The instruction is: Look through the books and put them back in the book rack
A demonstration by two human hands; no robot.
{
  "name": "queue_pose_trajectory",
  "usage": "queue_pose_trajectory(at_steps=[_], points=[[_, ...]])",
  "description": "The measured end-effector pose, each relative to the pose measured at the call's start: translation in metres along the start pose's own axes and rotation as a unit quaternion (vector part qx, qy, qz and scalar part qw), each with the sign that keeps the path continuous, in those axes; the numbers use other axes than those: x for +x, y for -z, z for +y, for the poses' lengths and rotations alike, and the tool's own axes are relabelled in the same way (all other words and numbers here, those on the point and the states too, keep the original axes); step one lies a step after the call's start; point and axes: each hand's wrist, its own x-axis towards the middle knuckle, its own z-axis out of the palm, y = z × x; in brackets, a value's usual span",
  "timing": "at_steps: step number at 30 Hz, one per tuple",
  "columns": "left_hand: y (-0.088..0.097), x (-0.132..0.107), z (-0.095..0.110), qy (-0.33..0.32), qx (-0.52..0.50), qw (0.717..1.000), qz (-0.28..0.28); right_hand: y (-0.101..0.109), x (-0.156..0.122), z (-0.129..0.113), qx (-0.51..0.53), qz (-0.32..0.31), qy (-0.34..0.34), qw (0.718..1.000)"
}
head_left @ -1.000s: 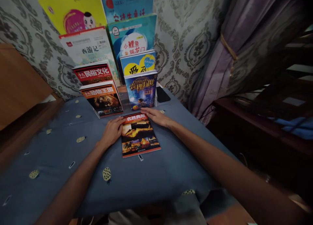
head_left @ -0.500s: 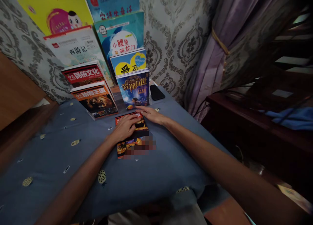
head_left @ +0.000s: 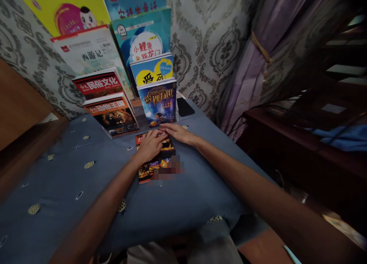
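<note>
A book (head_left: 153,166) with a dark and orange cover lies flat on the blue patterned tablecloth. Across its upper left part rests my left hand (head_left: 149,145), palm down with the fingers stretched out. My right hand (head_left: 180,134) reaches over the book's far right corner, fingers extended and the tips close to those of the left. Just beyond the fingertips stands a blue book (head_left: 159,103) with gold lettering. To its left an orange-topped book with a lion (head_left: 116,118) leans upright. Part of the flat book's cover is blurred by pixels.
Taller books stand in two rows behind, among them a white book (head_left: 93,54), a teal book (head_left: 145,31) and a yellow book (head_left: 63,12). A black phone (head_left: 185,106) lies beside the blue book. Patterned wall and a purple curtain (head_left: 243,73) border the table.
My left hand's fingers have shifted slightly toward the book's far edge and nearer the right hand. The view has moved a little; the books keep their places.
</note>
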Motion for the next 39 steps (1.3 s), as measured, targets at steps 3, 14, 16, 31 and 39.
queue_pose_trajectory(at_steps=[3, 14, 16, 31, 39], points=[[-0.002, 0.001, -0.002, -0.001, -0.013, 1.000, 0.005, -0.001, -0.004, -0.002, -0.050, 0.004, 0.011, 0.999], [-0.006, 0.001, -0.009, 0.009, -0.096, 0.994, 0.053, 0.000, -0.045, -0.014, -0.136, -0.025, 0.018, 0.990], [-0.007, 0.001, -0.010, 0.009, -0.102, 0.993, 0.057, -0.001, -0.051, -0.019, -0.148, -0.034, 0.016, 0.988], [-0.008, 0.000, -0.008, 0.000, -0.079, 0.996, 0.051, -0.002, -0.114, -0.058, -0.122, -0.047, 0.019, 0.991], [-0.009, -0.009, -0.003, -0.047, -0.055, 0.996, 0.045, -0.006, -0.110, -0.061, -0.155, -0.014, -0.013, 0.988]])
